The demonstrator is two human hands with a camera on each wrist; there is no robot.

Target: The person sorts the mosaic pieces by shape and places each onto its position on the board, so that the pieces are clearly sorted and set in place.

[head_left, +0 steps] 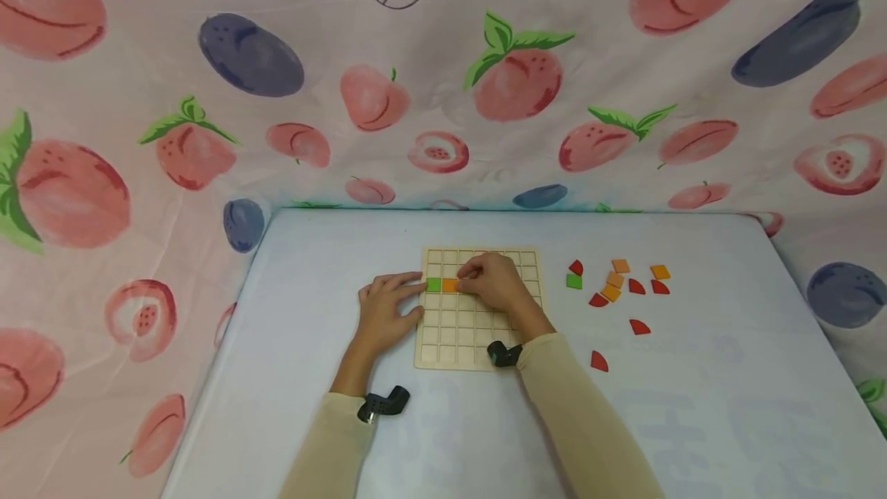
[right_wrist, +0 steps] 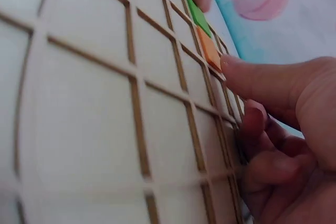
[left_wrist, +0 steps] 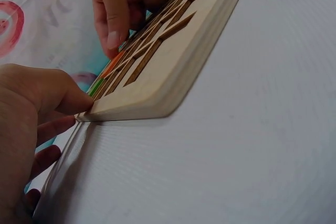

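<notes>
In the head view, my work lies on the table, toward the middle of its far edge: a wooden grid board, with a green tile in a cell along the board's left edge and an orange tile in the cell just right of it. I take the step in hand to be seating that orange tile. My right hand reaches over the board's far half, its sleeve slanting in from the table's near edge. My left hand lies at the board's left edge, loosely open with fingers slightly spread, gripping nothing. Toward the table's right edge lie loose red pieces, spare orange tiles and a spare green tile.

In the left wrist view, one digit of my left hand touches the board's left edge near the green tile; other fingers bend away beside the board.

In the right wrist view, my right thumb stretches out to touch the orange tile's end, the other fingers curled below it; whether they have hold of anything, I cannot tell. I'd say the next move calls for light, even pressure until the tile sits flat, the board kept steady.
</notes>
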